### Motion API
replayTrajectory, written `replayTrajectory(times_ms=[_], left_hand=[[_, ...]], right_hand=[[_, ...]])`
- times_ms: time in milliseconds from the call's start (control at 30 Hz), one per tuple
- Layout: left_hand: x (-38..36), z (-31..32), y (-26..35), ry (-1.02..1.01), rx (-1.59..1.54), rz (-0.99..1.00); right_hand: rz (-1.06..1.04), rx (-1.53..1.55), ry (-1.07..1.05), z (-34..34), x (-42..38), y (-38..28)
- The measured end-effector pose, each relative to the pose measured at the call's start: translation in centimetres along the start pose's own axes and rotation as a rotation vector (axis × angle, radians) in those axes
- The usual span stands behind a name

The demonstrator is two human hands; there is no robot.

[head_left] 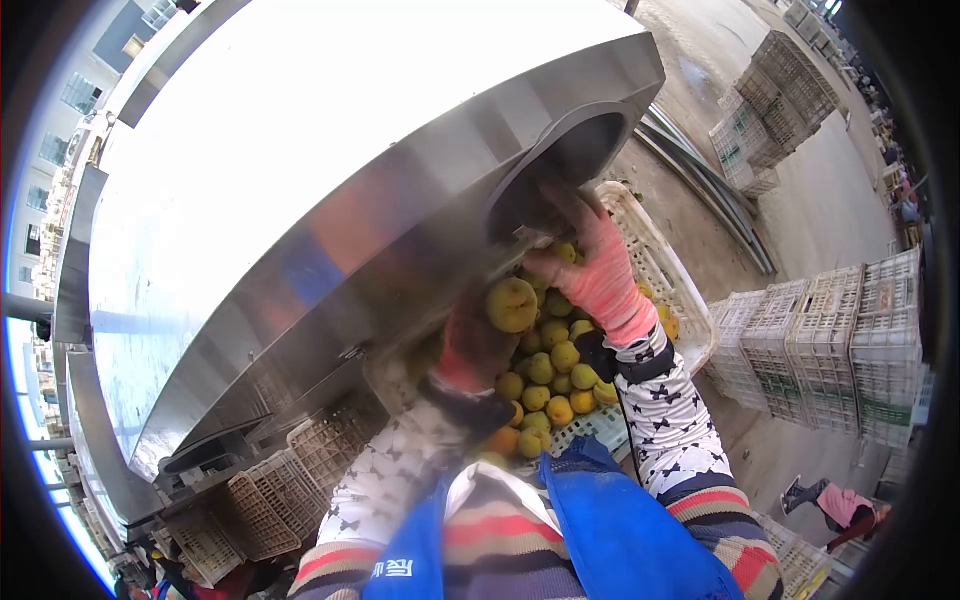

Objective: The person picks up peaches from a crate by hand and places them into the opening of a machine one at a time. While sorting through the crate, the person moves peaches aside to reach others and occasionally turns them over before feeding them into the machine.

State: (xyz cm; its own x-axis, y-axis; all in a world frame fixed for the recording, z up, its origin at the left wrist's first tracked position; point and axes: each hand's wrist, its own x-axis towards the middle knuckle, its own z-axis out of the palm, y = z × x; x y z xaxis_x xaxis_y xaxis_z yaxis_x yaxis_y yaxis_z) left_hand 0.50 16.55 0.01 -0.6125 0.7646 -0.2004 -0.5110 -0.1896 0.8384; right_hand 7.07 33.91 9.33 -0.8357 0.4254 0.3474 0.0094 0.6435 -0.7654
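Note:
My right hand (610,285), in a pinkish-red glove, reaches up to the metal chute mouth (575,150). Its thumb and fingers are spread, and the fingertips fade into the dark opening. My left hand (472,350), in a similar glove, is blurred below the steel rim. A large yellow-green peach (512,305) sits at its fingers and appears held in them. Beneath both hands, many yellow and orange peaches (560,380) lie in a white plastic crate (705,320).
The steel table (400,160) fills the upper left. Stacked crates (820,350) stand at the right, with another stack (775,110) farther back. Long metal bars (715,200) lie on the floor. More crates (290,490) are under the table, and a person (840,505) is at lower right.

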Motion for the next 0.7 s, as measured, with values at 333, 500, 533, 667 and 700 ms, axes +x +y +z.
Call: replayTrajectory(times_ms=[333,500,533,667,700], left_hand=[[-0.4,1.8,2.6,-0.139,-0.643,-0.343],[-2.3,-1.8,0.5,0.175,-0.435,-0.435],[-2.5,-2.3,0.1,0.238,-0.375,-0.45],[-4.6,-6.7,-2.5,0.399,-0.237,-0.379],[-4.8,-7.6,-2.4,0.298,-0.137,-0.331]], right_hand=[[0.067,-0.216,0.191,-0.4,-1.5,-0.9],[0.333,-0.643,-0.215,0.5,7.3,-3.0],[0.369,-0.678,-0.245,1.3,9.2,-2.5],[0.01,-0.105,0.444,0.2,5.7,1.0],[0.121,-0.062,0.437,-0.6,3.5,1.5]])
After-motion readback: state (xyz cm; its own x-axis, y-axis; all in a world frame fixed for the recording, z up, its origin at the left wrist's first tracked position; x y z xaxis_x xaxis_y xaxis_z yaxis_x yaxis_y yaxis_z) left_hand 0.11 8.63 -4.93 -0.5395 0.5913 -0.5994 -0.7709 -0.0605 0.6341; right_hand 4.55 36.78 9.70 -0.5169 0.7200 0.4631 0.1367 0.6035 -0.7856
